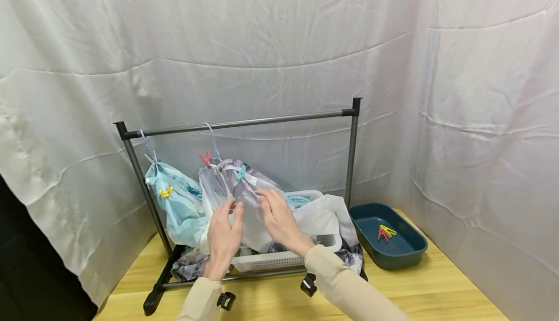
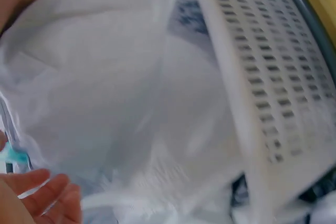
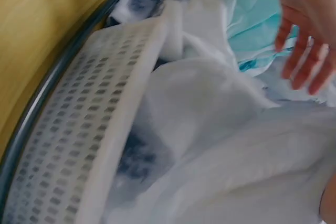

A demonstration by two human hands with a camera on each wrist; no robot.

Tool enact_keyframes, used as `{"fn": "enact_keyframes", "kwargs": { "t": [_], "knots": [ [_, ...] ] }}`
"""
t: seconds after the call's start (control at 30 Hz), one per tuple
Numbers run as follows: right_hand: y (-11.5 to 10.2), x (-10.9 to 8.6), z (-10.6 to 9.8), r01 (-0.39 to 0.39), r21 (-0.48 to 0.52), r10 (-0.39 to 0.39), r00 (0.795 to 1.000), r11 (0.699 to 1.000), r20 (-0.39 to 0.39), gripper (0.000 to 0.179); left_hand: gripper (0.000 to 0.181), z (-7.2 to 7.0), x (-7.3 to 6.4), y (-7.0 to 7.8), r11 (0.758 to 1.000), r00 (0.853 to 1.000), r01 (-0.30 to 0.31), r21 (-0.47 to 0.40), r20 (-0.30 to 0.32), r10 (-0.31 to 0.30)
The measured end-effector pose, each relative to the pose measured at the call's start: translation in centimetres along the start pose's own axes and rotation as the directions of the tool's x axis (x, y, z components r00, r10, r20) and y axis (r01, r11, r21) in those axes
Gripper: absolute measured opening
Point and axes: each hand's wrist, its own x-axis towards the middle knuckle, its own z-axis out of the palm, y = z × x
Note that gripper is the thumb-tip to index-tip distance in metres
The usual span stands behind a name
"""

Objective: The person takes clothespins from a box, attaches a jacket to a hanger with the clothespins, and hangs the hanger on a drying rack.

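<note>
A thin whitish-grey garment [image 1: 257, 228] with dark-patterned parts hangs from a light blue hanger [image 1: 213, 139] on the rack. A red clothespin [image 1: 205, 159] and a turquoise clothespin [image 1: 240, 172] are clipped near its top. At the garment's left front is my left hand [image 1: 224, 236], fingers loosely bent and apart from the thumb; the right wrist view also shows these spread fingers [image 3: 299, 51] holding nothing. My right hand [image 1: 279, 219] is at the garment's right side, fingers extended, fingertips right at the cloth below the turquoise clothespin.
A light blue garment [image 1: 174, 209] with a yellow clothespin [image 1: 166, 192] hangs on the left of the metal rack [image 1: 279, 119]. Behind the hands sits a white perforated basket [image 1: 271, 261] with more cloth. A dark teal tub [image 1: 406, 258] at right holds red and yellow clothespins [image 1: 386, 232].
</note>
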Motion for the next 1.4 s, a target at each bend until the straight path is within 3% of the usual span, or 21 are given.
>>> {"fn": "enact_keyframes", "kwargs": {
  "t": [0.23, 0.33, 0.53, 0.67, 0.77, 0.87, 0.9, 0.97, 1.07, 1.23, 1.3, 1.4],
  "knots": [
    [1.6, -1.8, -1.5, 0.104, 0.001, -0.104, 0.994, 0.995, 0.030, 0.031, 0.047, 1.4, 0.4, 2.7, 0.994, 0.999, 0.001, -0.108, -0.043, -0.005],
    [2.1, -2.1, -1.8, 0.133, 0.002, -0.133, 0.990, 0.991, 0.044, 0.029, 0.048, 1.6, 0.8, 3.4, 0.993, 1.000, 0.017, -0.114, -0.007, -0.018],
    [2.5, -2.8, -2.2, 0.160, 0.028, -0.161, 0.984, 0.987, 0.080, 0.021, 0.046, 1.3, 1.3, 3.5, 0.986, 0.990, 0.112, -0.124, 0.100, -0.100],
    [2.6, -3.1, -2.6, 0.207, 0.042, -0.210, 0.974, 0.977, 0.084, 0.016, 0.047, 1.2, 1.4, 3.8, 0.979, 0.982, 0.121, -0.163, 0.163, -0.094],
    [2.7, -3.1, -2.9, 0.260, 0.005, -0.259, 0.962, 0.966, 0.087, 0.014, 0.048, 1.3, 1.2, 4.2, 0.980, 0.974, 0.126, -0.155, 0.205, -0.093],
    [3.0, -3.1, -3.3, 0.328, -0.085, -0.317, 0.941, 0.941, 0.121, 0.005, 0.041, 1.1, 1.0, 4.4, 0.981, 0.972, 0.143, -0.129, 0.203, -0.114],
    [3.2, -3.2, -3.5, 0.335, -0.122, -0.318, 0.937, 0.934, 0.143, 0.009, 0.037, 1.0, 0.9, 4.5, 0.980, 0.973, 0.153, -0.125, 0.195, -0.127],
    [3.9, -3.4, -4.0, 0.321, -0.203, -0.286, 0.941, 0.925, 0.183, 0.032, 0.030, 0.8, 0.9, 4.5, 0.979, 0.976, 0.163, -0.124, 0.165, -0.141],
    [5.5, -4.0, -4.7, 0.240, -0.334, -0.171, 0.960, 0.911, 0.223, 0.057, 0.025, 0.4, 0.8, 4.3, 0.971, 0.977, 0.189, -0.146, 0.129, -0.170],
    [9.1, -5.2, -6.0, 0.064, -0.518, 0.049, 0.978, 0.853, 0.203, 0.065, 0.031, -0.9, 0.6, 3.4, 0.950, 0.973, 0.226, -0.217, 0.090, -0.212],
    [10.5, -5.7, -6.7, -0.019, -0.568, 0.153, 0.970, 0.823, 0.189, 0.065, 0.033, -1.5, 0.7, 3.1, 0.938, 0.971, 0.237, -0.252, 0.082, -0.223],
    [12.3, -6.3, -7.7, -0.144, -0.598, 0.308, 0.934, 0.789, 0.182, 0.065, 0.035, -2.4, 0.9, 2.6, 0.921, 0.968, 0.252, -0.297, 0.073, -0.241]
  ]
}}
